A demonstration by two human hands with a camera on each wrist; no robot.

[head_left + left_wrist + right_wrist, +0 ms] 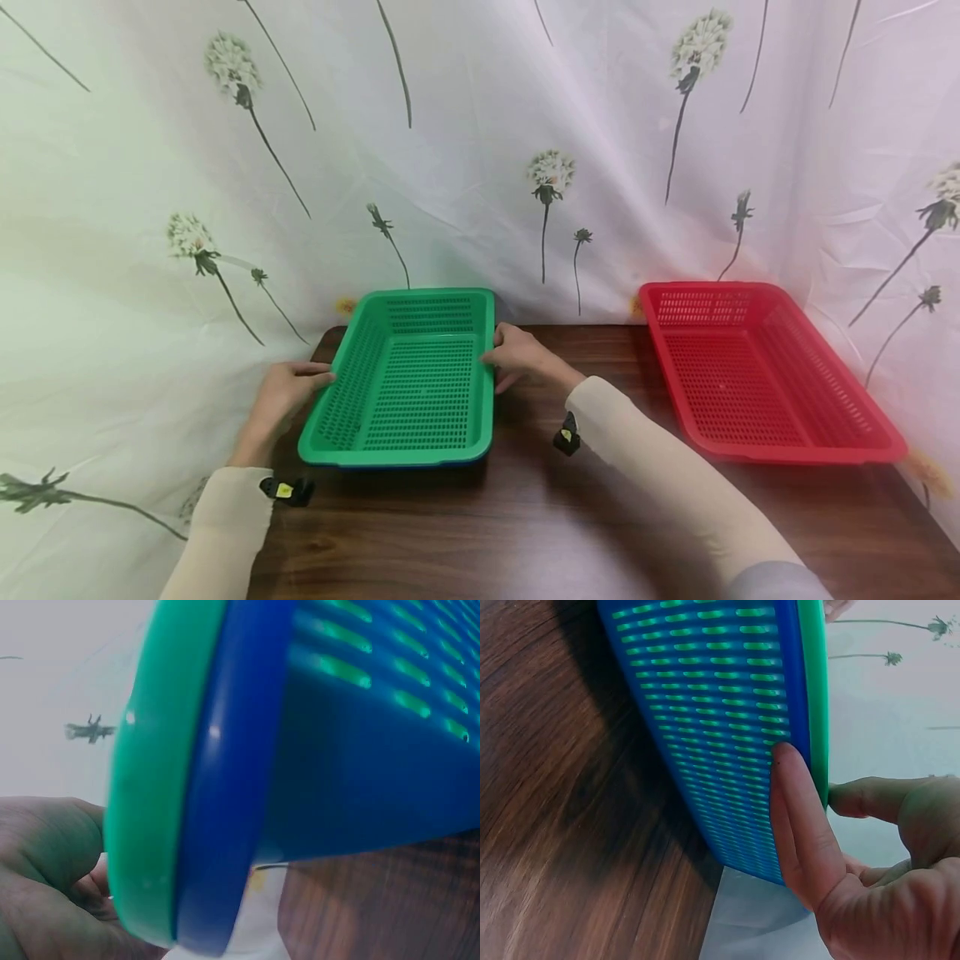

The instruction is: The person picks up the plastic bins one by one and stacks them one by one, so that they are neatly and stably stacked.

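Head view, and a floral curtain [465, 167] fills the back, the dark wooden table [390, 533] beneath it. Red basket [795, 454] sits on my right, well apart. Here's the green basket [397, 457], left side, between my hands, nested in the blue basket [232, 750]. My right hand [521, 354] pinches both rims, fingers against the blue wall; my left hand [281, 400] pinches the green's left rim, fingertips partly hidden. Gripping the nested pair looks like the step; lifted or resting, I can't tell. Next, I judge, calls for even pressure from both sides.
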